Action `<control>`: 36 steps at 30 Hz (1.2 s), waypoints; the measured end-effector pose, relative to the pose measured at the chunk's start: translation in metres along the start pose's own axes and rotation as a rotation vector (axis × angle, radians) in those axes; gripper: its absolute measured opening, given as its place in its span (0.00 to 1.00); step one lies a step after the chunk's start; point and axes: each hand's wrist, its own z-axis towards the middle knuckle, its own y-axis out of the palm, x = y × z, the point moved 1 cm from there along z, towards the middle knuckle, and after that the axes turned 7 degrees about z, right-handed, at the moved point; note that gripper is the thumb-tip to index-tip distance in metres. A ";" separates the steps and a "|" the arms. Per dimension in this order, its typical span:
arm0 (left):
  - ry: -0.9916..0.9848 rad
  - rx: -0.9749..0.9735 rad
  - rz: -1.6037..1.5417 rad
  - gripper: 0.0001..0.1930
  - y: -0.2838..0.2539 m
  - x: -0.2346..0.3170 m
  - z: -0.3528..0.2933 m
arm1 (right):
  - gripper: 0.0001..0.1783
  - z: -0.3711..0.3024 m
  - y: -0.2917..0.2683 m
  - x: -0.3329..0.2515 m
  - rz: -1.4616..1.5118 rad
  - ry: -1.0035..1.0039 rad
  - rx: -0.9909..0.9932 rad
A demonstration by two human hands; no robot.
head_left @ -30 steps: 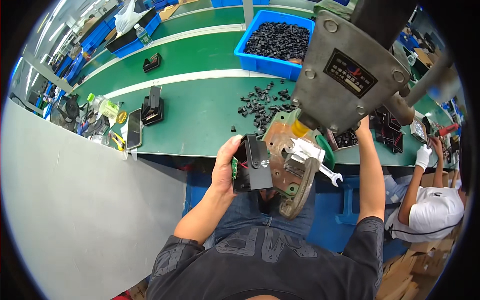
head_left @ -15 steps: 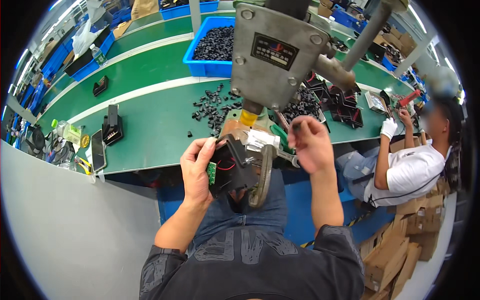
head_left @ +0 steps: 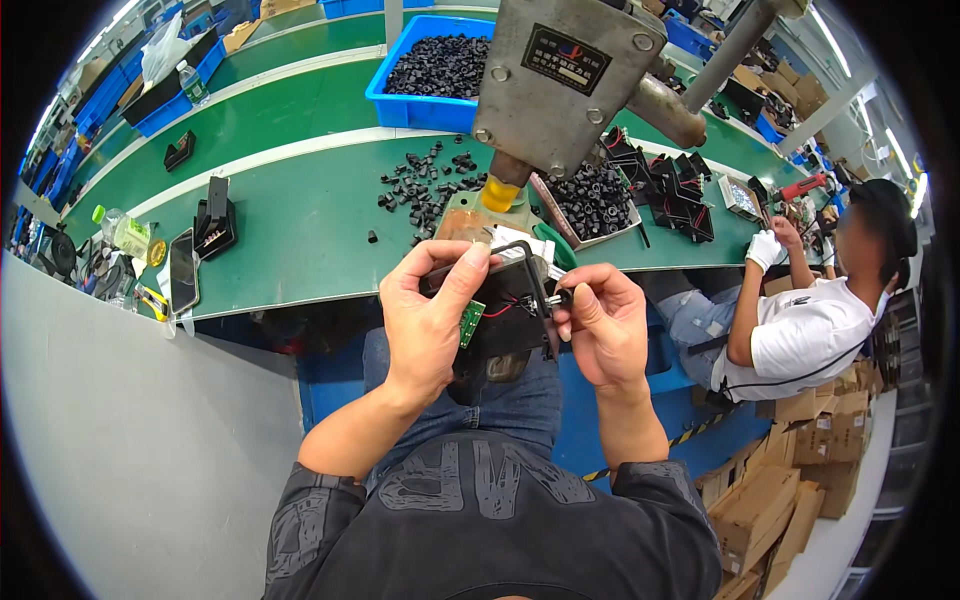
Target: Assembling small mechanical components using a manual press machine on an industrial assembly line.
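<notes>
My left hand [head_left: 422,325] is closed on the edge of a black plastic housing [head_left: 508,338], held tilted below the press head. A small green circuit board [head_left: 470,324] and red wires show at the housing's open side. With thumb and fingers, my right hand [head_left: 610,328] pinches a small black knob [head_left: 565,297] at a metal shaft on the housing's right side. Whether the knob sits on the shaft I cannot tell. Just beyond both hands stands a grey bench press [head_left: 535,125] with a yellow tip [head_left: 499,195].
Loose black knobs [head_left: 415,195] lie on the green bench, left of a box of knobs [head_left: 592,205]. A blue bin [head_left: 400,112] of knobs stands behind. Black housings [head_left: 683,205] pile up to the right. A phone [head_left: 184,272] lies left. A co-worker [head_left: 805,325] sits at the right.
My right hand has come down and left, bringing the black knob to the housing's shaft. The housing has moved slightly up and right in my left hand, and turned.
</notes>
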 end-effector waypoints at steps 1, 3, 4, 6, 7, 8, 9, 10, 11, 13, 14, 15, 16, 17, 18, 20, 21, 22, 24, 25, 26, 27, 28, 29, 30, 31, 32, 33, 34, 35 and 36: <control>0.007 0.001 0.030 0.11 0.000 0.000 0.000 | 0.08 -0.002 0.002 0.000 -0.154 -0.109 -0.004; 0.007 0.009 0.041 0.10 -0.001 -0.002 -0.002 | 0.04 -0.006 0.011 -0.001 -0.414 -0.269 0.010; 0.006 0.013 0.052 0.10 -0.001 -0.002 -0.003 | 0.04 -0.008 0.015 0.000 -0.411 -0.269 0.010; 0.063 0.031 0.133 0.09 -0.002 -0.003 -0.007 | 0.03 -0.010 0.019 -0.001 -0.689 -0.401 0.027; 0.119 0.049 0.212 0.09 -0.002 -0.003 -0.009 | 0.03 -0.012 0.022 -0.002 -0.703 -0.386 0.061; 0.117 0.046 0.219 0.09 -0.003 -0.004 -0.011 | 0.03 -0.011 0.023 0.000 -0.697 -0.385 0.066; 0.216 0.084 0.258 0.09 -0.002 -0.005 -0.014 | 0.03 -0.010 0.024 0.001 -0.799 -0.456 0.051; 0.316 0.122 0.298 0.09 -0.002 -0.005 -0.014 | 0.04 -0.009 0.026 0.002 -0.901 -0.527 0.036; 0.335 0.123 0.277 0.08 -0.001 -0.004 -0.014 | 0.06 -0.008 0.028 0.002 -0.923 -0.560 0.032; 0.291 0.135 0.278 0.08 -0.003 -0.006 -0.013 | 0.05 -0.002 0.026 0.004 -0.946 -0.558 0.016; 0.253 0.153 0.273 0.08 -0.004 -0.007 -0.011 | 0.05 0.001 0.026 0.004 -0.972 -0.562 -0.009; 0.253 0.152 0.281 0.08 -0.006 -0.009 -0.009 | 0.05 0.004 0.025 0.005 -0.964 -0.560 -0.007; 0.179 0.165 0.203 0.08 -0.010 -0.013 -0.005 | 0.06 0.006 0.024 0.006 -0.865 -0.475 -0.021; 0.111 0.177 0.124 0.09 -0.012 -0.015 -0.001 | 0.08 0.010 0.023 0.008 -0.765 -0.395 -0.039; 0.124 0.178 0.072 0.10 -0.012 -0.012 0.000 | 0.11 0.013 0.022 0.009 -0.665 -0.316 -0.059; 0.092 0.239 -0.115 0.11 -0.011 -0.008 0.003 | 0.39 0.012 0.030 0.011 -0.468 -0.208 -0.096; 0.104 0.247 -0.105 0.11 -0.015 -0.007 0.003 | 0.38 0.013 0.032 0.012 -0.539 -0.182 -0.078; 0.067 0.174 -0.122 0.13 -0.019 -0.008 0.003 | 0.37 0.014 0.033 0.014 -0.610 -0.157 -0.061; -0.051 -0.030 -0.031 0.24 -0.035 -0.005 0.004 | 0.26 0.028 0.031 0.012 -0.622 -0.195 -0.030; -0.083 -0.168 0.025 0.27 -0.046 0.005 0.004 | 0.24 0.034 0.033 0.005 -0.594 -0.124 -0.067; -0.120 -0.307 0.077 0.30 -0.050 0.016 0.004 | 0.22 0.038 0.035 -0.002 -0.570 -0.053 -0.100; -0.176 -0.333 0.106 0.33 -0.055 0.018 0.004 | 0.19 0.043 0.035 -0.003 -0.667 -0.092 -0.154; -0.174 -0.333 0.114 0.33 -0.056 0.020 0.002 | 0.21 0.041 0.044 -0.002 -0.694 -0.120 -0.149; -0.098 -0.254 0.212 0.33 -0.057 0.023 -0.002 | 0.22 0.039 0.052 -0.003 -0.928 -0.427 -0.156; -0.022 -0.176 0.309 0.33 -0.058 0.025 -0.006 | 0.23 0.035 0.060 -0.003 -1.152 -0.744 -0.155; 0.023 -0.107 0.269 0.33 -0.060 0.021 -0.008 | 0.26 0.026 0.064 -0.001 -1.186 -0.786 -0.148; 0.027 -0.109 0.274 0.33 -0.059 0.020 -0.012 | 0.26 0.016 0.074 -0.004 -1.257 -0.710 -0.217; 0.082 -0.050 0.269 0.33 -0.058 0.020 -0.014 | 0.25 0.015 0.074 0.003 -1.299 -0.628 -0.308; 0.137 0.009 0.263 0.33 -0.058 0.020 -0.016 | 0.24 0.016 0.070 0.013 -1.339 -0.543 -0.398; 0.157 0.029 0.333 0.30 -0.058 0.023 -0.018 | 0.19 0.020 0.068 0.017 -1.277 -0.512 -0.452; 0.159 0.026 0.335 0.30 -0.065 0.021 -0.019 | 0.19 0.021 0.067 0.015 -1.275 -0.515 -0.450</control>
